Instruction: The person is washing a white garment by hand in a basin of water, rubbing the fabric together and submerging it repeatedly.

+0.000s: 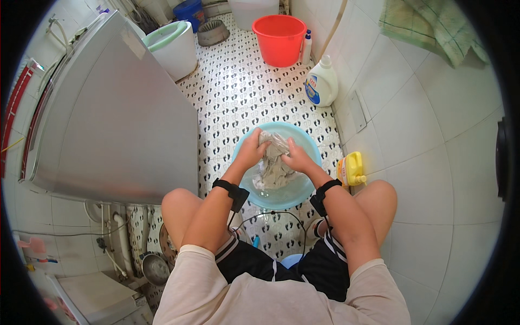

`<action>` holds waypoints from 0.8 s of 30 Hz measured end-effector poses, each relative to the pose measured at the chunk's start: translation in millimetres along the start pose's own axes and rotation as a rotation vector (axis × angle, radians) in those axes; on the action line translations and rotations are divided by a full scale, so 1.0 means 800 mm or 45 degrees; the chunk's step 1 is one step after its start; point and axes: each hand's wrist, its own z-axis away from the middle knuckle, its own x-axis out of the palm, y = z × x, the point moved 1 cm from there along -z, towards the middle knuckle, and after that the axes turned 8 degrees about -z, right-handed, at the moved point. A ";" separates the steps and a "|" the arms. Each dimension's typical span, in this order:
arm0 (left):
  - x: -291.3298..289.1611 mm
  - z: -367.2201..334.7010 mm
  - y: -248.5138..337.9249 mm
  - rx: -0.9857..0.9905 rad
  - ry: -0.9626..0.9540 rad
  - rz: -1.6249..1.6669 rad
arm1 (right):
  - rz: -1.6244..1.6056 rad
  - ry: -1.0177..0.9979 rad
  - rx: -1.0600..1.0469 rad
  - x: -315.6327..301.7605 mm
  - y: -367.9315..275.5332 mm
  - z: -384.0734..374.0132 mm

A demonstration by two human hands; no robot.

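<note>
A light blue basin (242,187) with water in it stands on the floor between my knees. Over it, my left hand (253,149) is closed on the upper left part of a wet, light grey-beige cloth (275,173). My right hand (297,156) grips the same cloth at its right side, with the thumb pointing up. Between the hands the cloth is bunched, and its lower part hangs down into the basin water. What kind of garment or cloth it is, I cannot make out. Black straps with small boxes sit on both my forearms.
Right of the basin stands a yellow bottle (352,168); farther off are a white detergent jug (322,82) and a red bucket (279,40). A large grey appliance-like panel (119,114) takes up the left. A black cable (281,213) loops between my legs.
</note>
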 end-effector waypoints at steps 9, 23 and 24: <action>-0.059 -0.007 0.039 0.308 0.088 -0.347 | -0.017 0.511 -0.261 -0.057 -0.091 -0.007; -0.038 -0.017 0.008 0.081 0.075 0.271 | -0.021 0.540 -0.592 -0.092 -0.180 0.016; -0.034 -0.015 0.008 0.082 0.067 0.275 | -0.018 0.544 -0.585 -0.088 -0.165 0.014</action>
